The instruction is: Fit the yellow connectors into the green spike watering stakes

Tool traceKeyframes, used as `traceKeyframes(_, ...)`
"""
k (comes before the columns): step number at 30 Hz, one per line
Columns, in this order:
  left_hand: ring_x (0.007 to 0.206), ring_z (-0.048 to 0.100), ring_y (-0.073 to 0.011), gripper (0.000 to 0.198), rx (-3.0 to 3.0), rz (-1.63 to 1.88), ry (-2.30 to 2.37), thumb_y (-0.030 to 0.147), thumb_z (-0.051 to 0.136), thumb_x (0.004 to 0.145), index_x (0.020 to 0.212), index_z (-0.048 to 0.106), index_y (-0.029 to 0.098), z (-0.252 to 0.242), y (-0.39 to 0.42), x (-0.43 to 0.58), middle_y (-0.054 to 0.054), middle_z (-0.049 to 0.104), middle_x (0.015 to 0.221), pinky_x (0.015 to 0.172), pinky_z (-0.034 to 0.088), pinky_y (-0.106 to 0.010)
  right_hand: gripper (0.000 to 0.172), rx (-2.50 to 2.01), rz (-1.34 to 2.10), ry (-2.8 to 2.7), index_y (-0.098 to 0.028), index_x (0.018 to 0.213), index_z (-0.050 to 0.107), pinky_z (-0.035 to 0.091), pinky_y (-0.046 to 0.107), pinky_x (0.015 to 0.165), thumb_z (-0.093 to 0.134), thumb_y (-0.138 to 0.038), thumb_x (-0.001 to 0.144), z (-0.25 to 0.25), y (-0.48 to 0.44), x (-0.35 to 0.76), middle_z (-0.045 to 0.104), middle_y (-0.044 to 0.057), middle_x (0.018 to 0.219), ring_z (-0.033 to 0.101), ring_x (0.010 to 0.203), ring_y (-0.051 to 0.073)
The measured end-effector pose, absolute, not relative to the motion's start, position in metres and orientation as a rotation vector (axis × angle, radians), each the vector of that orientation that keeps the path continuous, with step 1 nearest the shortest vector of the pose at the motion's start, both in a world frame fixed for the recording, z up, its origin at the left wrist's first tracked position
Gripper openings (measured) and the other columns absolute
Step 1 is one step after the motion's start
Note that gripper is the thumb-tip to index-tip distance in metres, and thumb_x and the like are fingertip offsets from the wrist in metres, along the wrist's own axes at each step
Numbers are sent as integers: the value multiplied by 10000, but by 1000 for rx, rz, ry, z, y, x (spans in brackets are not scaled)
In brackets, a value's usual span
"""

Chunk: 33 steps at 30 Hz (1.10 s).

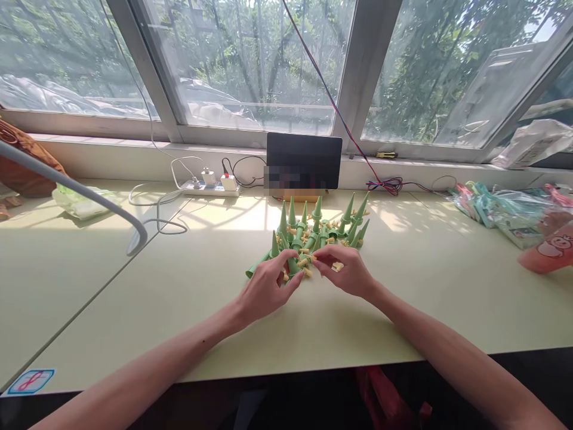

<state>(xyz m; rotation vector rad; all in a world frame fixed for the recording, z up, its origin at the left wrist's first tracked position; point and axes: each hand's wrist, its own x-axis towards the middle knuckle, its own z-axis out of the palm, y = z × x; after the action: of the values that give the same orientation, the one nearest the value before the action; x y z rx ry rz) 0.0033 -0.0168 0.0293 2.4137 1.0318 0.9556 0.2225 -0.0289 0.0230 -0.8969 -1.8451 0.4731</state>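
My left hand (264, 285) curls around a green cone-shaped plastic watering spike (293, 266), with its thumb and index finger toward the right side of it. Just to the right, my right hand (345, 272) pinches a small yellow peg (310, 256) between thumb and fingertips, close to the held spike. Partly hidden behind both hands lies a pile of similar green spikes (317, 209), many with their points up. Small yellow pegs (331, 226) are scattered among them or fitted to them.
Behind the pile a dark-screened tablet (304, 158) leans near the window. A power strip (212, 190) with cables lies left of it. A grey curved bar (80, 191) crosses the left. Plastic bags (514, 209) and a pink bottle (548, 248) are on the right of the table (447, 286).
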Motion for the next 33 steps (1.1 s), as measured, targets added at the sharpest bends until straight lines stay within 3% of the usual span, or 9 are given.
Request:
traceKeyframes(8, 395, 317, -54, 285, 2337, 961, 1043, 357, 555, 949, 1182, 527, 195, 29, -15, 2, 84, 508, 607, 484, 327, -199, 112, -927, 505, -1749, -183, 913, 661, 561, 260, 536, 632, -291, 920, 25, -30, 221, 664, 32, 737, 639, 585, 140)
traceKeyframes(17, 420, 313, -74, 305, 2413, 967, 986, 336, 552, 952, 1217, 506, 191, 27, -13, 1, 131, 306, 503, 515, 330, -203, 170, -927, 565, -1771, -186, 920, 651, 557, 261, 538, 602, -346, 954, 23, -31, 221, 656, 26, 724, 628, 561, 133)
traceKeyframes(33, 423, 335, -69, 330, 2452, 948, 915, 309, 529, 951, 1258, 511, 189, 29, -16, 2, 119, 376, 528, 517, 331, -204, 144, -910, 517, -1856, -192, 985, 665, 556, 269, 556, 600, -318, 959, 21, -32, 219, 659, 35, 773, 632, 586, 134)
